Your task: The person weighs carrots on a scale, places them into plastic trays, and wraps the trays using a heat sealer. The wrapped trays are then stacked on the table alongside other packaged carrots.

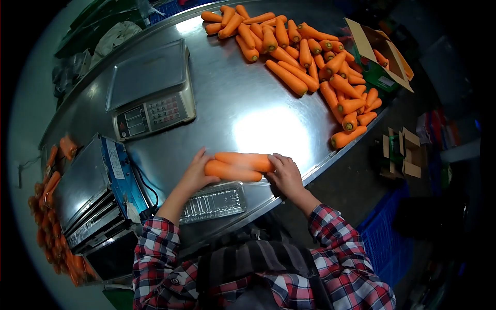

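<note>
Two large carrots (238,167) lie side by side between my hands, slightly blurred, just above the back edge of a clear plastic tray (214,202). My left hand (195,172) grips their left ends, its thumb and fingers round them. At the right ends is my right hand (285,174), its fingers closed on the tip of the upper carrot. The tray rests on the metal table (206,129) near the front edge, partly hidden by my left forearm.
A digital scale (150,93) stands at the back left, beside a wrapping machine (103,191). Loose carrots (305,57) are heaped at the back right near an open cardboard box (361,39). More carrots (51,227) lie at the far left. A blue crate (385,235) stands below the table.
</note>
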`<state>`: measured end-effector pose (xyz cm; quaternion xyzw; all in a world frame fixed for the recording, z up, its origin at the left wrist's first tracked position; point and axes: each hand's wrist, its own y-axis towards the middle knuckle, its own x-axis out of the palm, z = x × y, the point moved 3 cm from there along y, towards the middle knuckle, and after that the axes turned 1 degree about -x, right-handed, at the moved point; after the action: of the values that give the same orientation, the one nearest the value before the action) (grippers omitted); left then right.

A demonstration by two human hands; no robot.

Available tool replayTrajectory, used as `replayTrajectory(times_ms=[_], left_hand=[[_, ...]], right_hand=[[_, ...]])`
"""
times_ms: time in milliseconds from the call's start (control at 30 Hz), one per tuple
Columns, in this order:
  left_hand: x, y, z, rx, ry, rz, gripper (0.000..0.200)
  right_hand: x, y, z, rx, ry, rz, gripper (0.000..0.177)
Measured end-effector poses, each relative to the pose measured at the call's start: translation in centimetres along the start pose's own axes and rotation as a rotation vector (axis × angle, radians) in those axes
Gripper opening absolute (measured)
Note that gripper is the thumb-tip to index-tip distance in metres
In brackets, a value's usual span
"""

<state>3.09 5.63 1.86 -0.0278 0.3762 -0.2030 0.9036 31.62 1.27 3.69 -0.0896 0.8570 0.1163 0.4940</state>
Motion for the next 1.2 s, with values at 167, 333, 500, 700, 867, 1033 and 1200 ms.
replayTrajectory(times_ms=[167, 333, 500, 700, 867, 1033, 1200], left_hand=[[2.2, 0.6, -4.4, -0.276, -0.511, 0.124, 0.061], [2.8, 0.7, -5.4, -0.368, -0.678, 0.114, 0.055], [4.3, 1.2, -7.0, -0.154, -0.606, 0.247, 0.035], [-5.4, -5.3, 0.2, -0.134, -0.557, 0.49, 0.033], [-16.6, -15.8, -1.7, -0.076, -0.652, 0.663, 0.035], [-27.2, -28.3, -11.7, -0.211, -0.801, 0.841, 0.035], [-34.8, -38.4, -24.7, -0.305, -0.749, 0.953, 0.032]], right_hand=[[0.5, -2.3, 2.7, 0.719, 0.865, 0.149, 0.046], [2.3, -1.1, 3.1, 0.815, 0.843, -0.328, 0.024], [3.2, 0.4, 4.8, 0.726, 0.933, -0.233, 0.016], [-2.7, 5.2, -0.8, 0.468, 0.921, -0.159, 0.011], [-2.8, 10.6, -15.3, 0.24, 1.006, -0.219, 0.009], [5.1, 15.0, -33.6, 0.025, 1.006, -0.33, 0.008], [16.4, 16.8, -48.9, -0.189, 0.665, -0.304, 0.013]])
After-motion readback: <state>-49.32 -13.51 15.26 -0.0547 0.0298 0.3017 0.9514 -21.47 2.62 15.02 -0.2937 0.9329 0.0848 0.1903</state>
